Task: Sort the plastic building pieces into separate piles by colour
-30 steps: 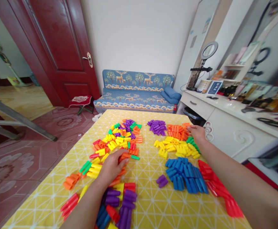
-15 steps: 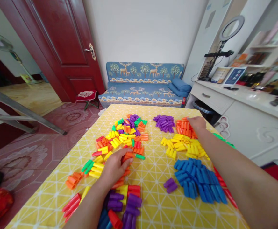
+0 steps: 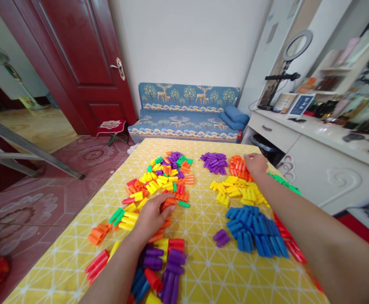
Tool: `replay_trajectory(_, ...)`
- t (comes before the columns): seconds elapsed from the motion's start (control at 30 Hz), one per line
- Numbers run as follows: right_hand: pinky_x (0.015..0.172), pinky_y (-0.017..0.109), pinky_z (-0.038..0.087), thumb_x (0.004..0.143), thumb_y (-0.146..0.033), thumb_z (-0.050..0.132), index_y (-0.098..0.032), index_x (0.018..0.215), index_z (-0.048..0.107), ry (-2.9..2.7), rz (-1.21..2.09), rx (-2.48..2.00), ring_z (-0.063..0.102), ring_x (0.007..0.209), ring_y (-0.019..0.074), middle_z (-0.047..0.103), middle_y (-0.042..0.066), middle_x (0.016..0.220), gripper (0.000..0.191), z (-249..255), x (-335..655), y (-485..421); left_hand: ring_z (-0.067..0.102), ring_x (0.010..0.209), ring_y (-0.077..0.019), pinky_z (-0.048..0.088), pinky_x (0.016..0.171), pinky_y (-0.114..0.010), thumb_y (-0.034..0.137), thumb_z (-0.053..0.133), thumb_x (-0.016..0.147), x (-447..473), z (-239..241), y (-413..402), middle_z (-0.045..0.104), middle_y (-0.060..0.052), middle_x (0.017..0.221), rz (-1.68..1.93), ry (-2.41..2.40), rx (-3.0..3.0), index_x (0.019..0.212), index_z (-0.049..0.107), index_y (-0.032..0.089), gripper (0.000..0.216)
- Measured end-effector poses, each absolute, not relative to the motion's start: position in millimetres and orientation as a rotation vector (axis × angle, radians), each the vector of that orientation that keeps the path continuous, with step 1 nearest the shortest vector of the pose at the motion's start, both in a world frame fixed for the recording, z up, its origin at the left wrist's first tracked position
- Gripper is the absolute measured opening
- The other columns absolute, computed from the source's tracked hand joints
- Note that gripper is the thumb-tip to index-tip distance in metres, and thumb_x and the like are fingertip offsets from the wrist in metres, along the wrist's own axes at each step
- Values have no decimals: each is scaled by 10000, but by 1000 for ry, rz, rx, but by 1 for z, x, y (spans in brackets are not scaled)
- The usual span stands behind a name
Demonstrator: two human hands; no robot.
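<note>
Head shows two hands [image 3: 154, 213], right hand [image 3: 256, 164] at one orange pile [image 3: 239, 169].

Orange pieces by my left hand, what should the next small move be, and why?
Probably bring the orange pieces at the left hand across to the orange pile beside the right hand. They lie amid a mixed-colour spread, whereas that pile shows only orange. Whether the left fingers already grip them firmly, I can't tell.

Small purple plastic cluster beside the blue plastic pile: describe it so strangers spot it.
On the yellow, white-lined tablecloth, find the blue plastic pile. Just left lies the small purple plastic cluster, alone, far smaller than the purple plastic pile beyond.
</note>
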State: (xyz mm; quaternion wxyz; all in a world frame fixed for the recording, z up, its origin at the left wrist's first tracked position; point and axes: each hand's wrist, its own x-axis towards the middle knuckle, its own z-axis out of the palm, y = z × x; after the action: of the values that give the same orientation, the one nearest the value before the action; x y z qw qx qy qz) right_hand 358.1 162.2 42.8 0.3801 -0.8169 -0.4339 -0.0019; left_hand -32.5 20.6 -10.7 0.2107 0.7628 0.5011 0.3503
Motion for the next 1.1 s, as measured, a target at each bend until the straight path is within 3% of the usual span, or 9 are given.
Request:
replay_trajectory(0.1,932,402,423,822,-269,495,-127,948,699,-1235,39,-1857,569,1056,258,660,137,1063,278,47,323,143,635,1047,-238,483,917,-362,334,526,874,-33,-9,21,703,-71,1101,1078,1331,2087,1100,661,198,296)
replay_trajectory(0.23,775,304,497,785,-305,557,-181,908,693,-1494,294,-1540,631,835,172,702,42,912,222,38,250,96,647,1000,-228,492,896,-357,338,524,883,-32,-10,21,697,-78,1099,1204,1310,1947,1127,650,195,310)
replay_trajectory(0.37,672,299,509,747,-338,630,-185,950,651,-1653,938,-1118,625,738,154,683,50,951,255,26,180,38,662,916,-207,519,830,-321,334,609,832,-30,-12,21,702,-67,983,1307,1111,1708,1039,631,179,259)
replay_trajectory(0.57,541,244,482,716,-297,645,-192,938,605,-1485,1179,-1065,620,658,135,640,20,866,249,19,138,4,671,858,-181,528,762,-278,320,674,786,-27,-6,17,700,-42,914,1305,902,1493,985,593,183,255)
replay_trajectory(0.67,515,235,470,713,-291,630,-188,856,599,-1420,1201,-1084,600,591,126,612,-10,729,179,17,140,5,670,849,-176,525,757,-272,315,681,782,-26,-6,16,695,-46,921,1263,878,1516,981,618,180,249)
replay_trajectory(0.83,516,228,478,710,-314,652,-180,842,628,-1547,1175,-1104,590,604,118,644,5,758,190,14,150,-1,670,878,-196,525,791,-298,325,678,785,-26,-6,14,703,-76,967,1168,910,1617,996,666,171,262)
replay_trajectory(0.93,497,223,478,725,-357,646,-173,860,624,-1527,1187,-1102,579,535,106,633,-13,674,229,18,170,8,664,922,-207,520,817,-312,351,624,828,-27,-5,13,705,-83,1005,1148,966,1667,1053,664,179,286)
replay_trajectory(1.1,498,214,512,656,-308,707,-172,902,635,-1065,731,-1416,646,589,143,657,-1,656,290,35,256,72,662,931,-222,523,800,-321,376,584,855,-29,-3,13,702,-93,1007,1151,1086,1791,1025,684,175,281)
